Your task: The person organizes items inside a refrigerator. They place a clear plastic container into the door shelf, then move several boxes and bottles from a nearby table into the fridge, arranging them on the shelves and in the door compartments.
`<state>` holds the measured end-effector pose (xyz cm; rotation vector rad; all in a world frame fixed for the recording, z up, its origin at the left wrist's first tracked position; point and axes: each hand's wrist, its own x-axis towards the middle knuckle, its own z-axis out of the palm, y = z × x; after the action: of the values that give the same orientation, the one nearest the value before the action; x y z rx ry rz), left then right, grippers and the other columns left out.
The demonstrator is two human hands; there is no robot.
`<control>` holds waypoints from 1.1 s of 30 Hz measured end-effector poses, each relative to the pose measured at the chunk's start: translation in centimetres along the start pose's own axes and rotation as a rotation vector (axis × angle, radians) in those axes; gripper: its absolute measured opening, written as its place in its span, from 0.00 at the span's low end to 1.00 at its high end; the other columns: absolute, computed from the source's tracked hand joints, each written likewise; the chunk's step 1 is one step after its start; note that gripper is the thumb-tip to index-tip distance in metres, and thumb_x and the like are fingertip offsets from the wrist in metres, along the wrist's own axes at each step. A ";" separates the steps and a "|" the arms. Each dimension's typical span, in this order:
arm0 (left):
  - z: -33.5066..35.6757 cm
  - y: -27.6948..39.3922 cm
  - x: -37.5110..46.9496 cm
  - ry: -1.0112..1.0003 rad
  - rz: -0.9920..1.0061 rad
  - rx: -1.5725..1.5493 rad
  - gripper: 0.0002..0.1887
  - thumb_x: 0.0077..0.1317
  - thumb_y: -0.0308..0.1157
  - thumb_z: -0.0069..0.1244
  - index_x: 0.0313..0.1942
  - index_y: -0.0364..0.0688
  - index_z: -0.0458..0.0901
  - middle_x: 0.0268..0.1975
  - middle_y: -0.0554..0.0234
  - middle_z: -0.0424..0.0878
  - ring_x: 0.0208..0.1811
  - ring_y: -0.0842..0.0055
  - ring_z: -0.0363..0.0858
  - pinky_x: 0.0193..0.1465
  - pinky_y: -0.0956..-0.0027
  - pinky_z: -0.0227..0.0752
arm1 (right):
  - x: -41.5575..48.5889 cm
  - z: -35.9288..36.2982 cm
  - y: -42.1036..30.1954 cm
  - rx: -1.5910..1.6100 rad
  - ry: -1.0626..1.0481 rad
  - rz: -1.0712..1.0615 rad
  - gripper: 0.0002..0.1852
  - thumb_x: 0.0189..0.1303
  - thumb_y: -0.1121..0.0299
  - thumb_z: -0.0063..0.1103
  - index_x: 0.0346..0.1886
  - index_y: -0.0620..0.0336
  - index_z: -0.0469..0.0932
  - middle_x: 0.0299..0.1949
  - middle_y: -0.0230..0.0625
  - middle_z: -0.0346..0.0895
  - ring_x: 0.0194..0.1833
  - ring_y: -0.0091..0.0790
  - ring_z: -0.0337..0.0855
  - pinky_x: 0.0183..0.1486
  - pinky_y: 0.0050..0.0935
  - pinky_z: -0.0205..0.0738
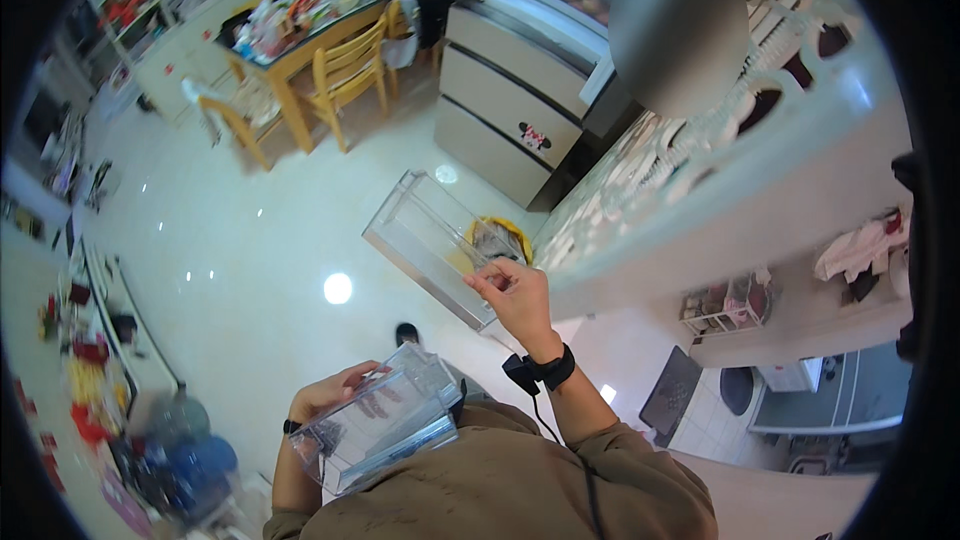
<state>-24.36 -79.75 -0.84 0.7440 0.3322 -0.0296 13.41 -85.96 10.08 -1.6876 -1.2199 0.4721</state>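
My left hand (337, 388) holds a clear plastic refrigerator drawer (390, 409) against the front of my brown shirt; its fingers show through the transparent wall. A second clear drawer (409, 244), longer and tilted, hangs out in front of me over the floor. My right hand (517, 296) pinches its near right edge between thumb and fingers. Beyond it stands an open refrigerator (517, 109) with pale drawer fronts and food bags on the upper shelves.
A yellow-rimmed container (517, 234) sits on the floor behind the held drawer. To the right runs a carved openwork partition (675, 157). Wooden chairs (349, 79) surround a cluttered dining table (281, 75) at the far left. Large water bottles (199, 465) stand at the lower left.
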 end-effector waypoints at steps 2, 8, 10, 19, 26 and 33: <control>-5.2 5.2 0.8 0.019 -0.029 -0.023 0.65 0.60 0.65 0.73 0.83 0.31 0.56 0.75 0.45 0.75 0.70 0.65 0.82 0.73 0.61 0.76 | 6.1 2.2 1.2 0.007 0.106 0.017 0.15 0.62 0.57 0.84 0.32 0.57 0.88 0.19 0.32 0.79 0.20 0.28 0.76 0.26 0.29 0.68; -16.7 20.7 5.2 0.019 -0.087 0.134 0.64 0.60 0.66 0.73 0.81 0.31 0.59 0.72 0.45 0.78 0.71 0.66 0.79 0.73 0.63 0.75 | 24.1 3.6 1.5 -0.295 0.373 -0.204 0.15 0.58 0.56 0.85 0.29 0.55 0.88 0.20 0.33 0.81 0.23 0.38 0.81 0.28 0.35 0.71; -19.0 27.4 9.6 -0.059 -0.102 0.115 0.58 0.62 0.60 0.73 0.79 0.31 0.62 0.72 0.46 0.78 0.73 0.66 0.77 0.76 0.63 0.71 | 28.4 1.6 -0.4 -0.421 0.421 -0.207 0.16 0.58 0.55 0.84 0.27 0.54 0.87 0.19 0.32 0.81 0.24 0.38 0.81 0.30 0.35 0.71; -27.1 50.5 28.2 -0.273 -0.460 0.048 0.52 0.69 0.48 0.70 0.81 0.27 0.60 0.78 0.43 0.73 0.77 0.60 0.75 0.80 0.60 0.66 | 38.7 -5.9 -0.7 -1.098 0.720 -0.197 0.16 0.58 0.53 0.81 0.29 0.53 0.84 0.21 0.30 0.78 0.26 0.38 0.81 0.38 0.37 0.71; -27.9 58.7 48.1 -0.758 -0.810 0.251 0.53 0.72 0.56 0.66 0.83 0.34 0.56 0.75 0.38 0.75 0.68 0.55 0.85 0.70 0.56 0.79 | 41.7 -8.2 0.1 -1.230 0.917 0.164 0.18 0.60 0.54 0.80 0.26 0.52 0.81 0.21 0.30 0.78 0.26 0.39 0.80 0.39 0.36 0.70; -24.8 60.3 64.9 -1.043 -1.025 0.453 0.58 0.68 0.63 0.67 0.84 0.39 0.56 0.72 0.35 0.78 0.58 0.54 0.91 0.62 0.60 0.83 | 41.9 -8.2 1.9 -1.346 0.950 0.350 0.16 0.61 0.54 0.78 0.27 0.49 0.82 0.24 0.28 0.81 0.28 0.36 0.82 0.38 0.37 0.68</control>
<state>38.69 -12.78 1.99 0.8321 -0.3437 -1.4503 38.32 -53.02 21.26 -2.7007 -0.4114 -1.1481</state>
